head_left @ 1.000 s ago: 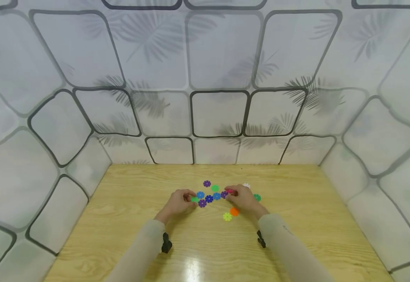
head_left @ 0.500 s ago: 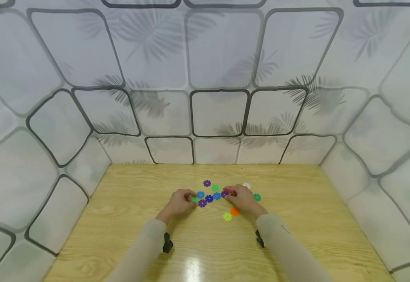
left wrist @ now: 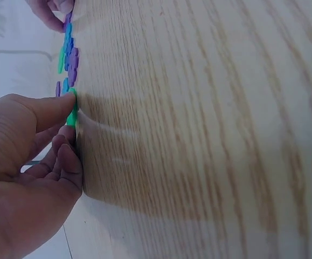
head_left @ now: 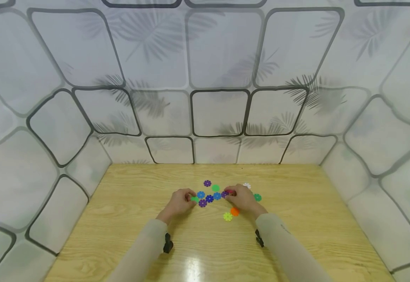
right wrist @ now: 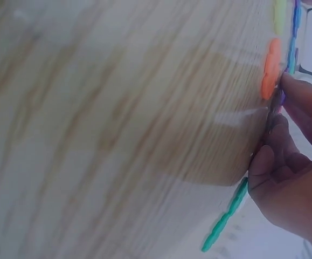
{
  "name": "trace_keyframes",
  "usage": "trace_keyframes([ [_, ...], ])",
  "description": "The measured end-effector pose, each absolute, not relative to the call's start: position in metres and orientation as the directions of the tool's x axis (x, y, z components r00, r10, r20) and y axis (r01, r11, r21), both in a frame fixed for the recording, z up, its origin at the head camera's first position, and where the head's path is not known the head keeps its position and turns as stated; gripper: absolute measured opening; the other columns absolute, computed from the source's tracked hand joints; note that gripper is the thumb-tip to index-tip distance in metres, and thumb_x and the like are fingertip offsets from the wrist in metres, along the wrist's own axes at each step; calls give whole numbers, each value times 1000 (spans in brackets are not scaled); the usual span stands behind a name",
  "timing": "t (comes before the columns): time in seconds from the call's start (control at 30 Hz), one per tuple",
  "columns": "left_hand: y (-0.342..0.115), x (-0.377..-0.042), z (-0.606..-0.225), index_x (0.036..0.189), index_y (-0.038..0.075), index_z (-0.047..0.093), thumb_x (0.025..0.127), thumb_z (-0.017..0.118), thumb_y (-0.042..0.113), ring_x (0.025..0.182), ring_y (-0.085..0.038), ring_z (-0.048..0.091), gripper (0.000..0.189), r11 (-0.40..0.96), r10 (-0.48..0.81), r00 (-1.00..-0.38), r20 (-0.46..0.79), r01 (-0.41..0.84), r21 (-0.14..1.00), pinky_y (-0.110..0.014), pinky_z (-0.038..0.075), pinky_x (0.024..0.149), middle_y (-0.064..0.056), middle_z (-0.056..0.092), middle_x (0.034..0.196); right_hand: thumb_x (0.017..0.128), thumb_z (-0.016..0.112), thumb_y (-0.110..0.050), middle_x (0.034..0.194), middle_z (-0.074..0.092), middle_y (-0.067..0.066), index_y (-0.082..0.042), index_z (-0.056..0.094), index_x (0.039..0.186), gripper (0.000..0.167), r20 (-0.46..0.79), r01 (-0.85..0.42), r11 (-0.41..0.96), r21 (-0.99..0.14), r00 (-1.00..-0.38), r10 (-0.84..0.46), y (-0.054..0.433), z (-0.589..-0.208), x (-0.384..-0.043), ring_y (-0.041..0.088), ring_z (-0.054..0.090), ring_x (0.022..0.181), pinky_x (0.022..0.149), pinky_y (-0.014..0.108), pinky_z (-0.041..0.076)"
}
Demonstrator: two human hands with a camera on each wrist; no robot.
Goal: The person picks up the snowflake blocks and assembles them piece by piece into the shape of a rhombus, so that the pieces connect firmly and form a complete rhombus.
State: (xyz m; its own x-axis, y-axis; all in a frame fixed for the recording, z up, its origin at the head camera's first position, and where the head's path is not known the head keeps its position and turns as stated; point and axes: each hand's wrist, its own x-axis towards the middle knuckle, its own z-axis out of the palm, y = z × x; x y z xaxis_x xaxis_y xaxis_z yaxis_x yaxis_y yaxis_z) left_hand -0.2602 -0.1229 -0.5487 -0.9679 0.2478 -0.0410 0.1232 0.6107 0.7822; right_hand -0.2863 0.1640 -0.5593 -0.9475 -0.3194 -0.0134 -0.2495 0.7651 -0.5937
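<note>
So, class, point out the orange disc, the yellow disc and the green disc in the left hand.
Orange disc (head_left: pixel 234 212): head view, middle of its upper face.
Yellow disc (head_left: pixel 228 216): head view, middle of its upper face.
Green disc (left wrist: pixel 73 112): left wrist view, on its exposed edge.

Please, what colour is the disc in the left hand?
Bright green; the disc in the left hand shows best in the left wrist view.

Soft light, tabletop (head_left: pixel 208 246) glare, hazy wrist views
</note>
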Motion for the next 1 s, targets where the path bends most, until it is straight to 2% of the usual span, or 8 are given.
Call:
trace_keyframes([
  [0.2,-122,-260,-549,112,2,70,96,77,7,70,-14,48,19,645,266,-963,-45,143,751,-24,40,61,-3,56,79,97,77,-22,87,58,1,-15,79,120,23,-15,-241,763,-600,-950,-311,163,-558,-286,17,48,78,68,29,40],
  [0.37,-122,-260,-549,111,4,66,96,77,8,75,-16,50,19,668,296,-955,-13,198,717,-27,43,66,-4,57,84,95,80,-22,90,55,4,-13,79,115,22,5,-237,762,-603,-956,-293,162,-557,-284,18,47,80,69,30,39],
  [0.6,-120,-257,-548,115,6,63,97,76,8,75,-15,51,22,694,342,-939,32,276,665,-27,45,66,-3,58,84,93,82,-19,96,58,7,-7,75,116,27,20,-216,764,-608,-966,-257,159,-555,-281,19,52,83,74,32,47],
  [0.8,-120,-255,-547,119,5,63,99,72,6,67,-13,48,22,706,349,-935,56,302,641,-23,40,57,0,56,76,94,81,-15,89,61,3,-7,71,112,22,25,-208,740,-639,-968,-250,158,-557,-279,16,52,79,69,28,47],
  [1.0,-124,-255,-548,121,2,68,98,72,4,63,-11,45,23,681,335,-937,102,316,660,-21,37,56,1,54,71,93,80,-11,84,59,1,-9,68,107,18,32,-195,706,-681,-971,-237,157,-555,-276,16,50,76,67,28,44],
])
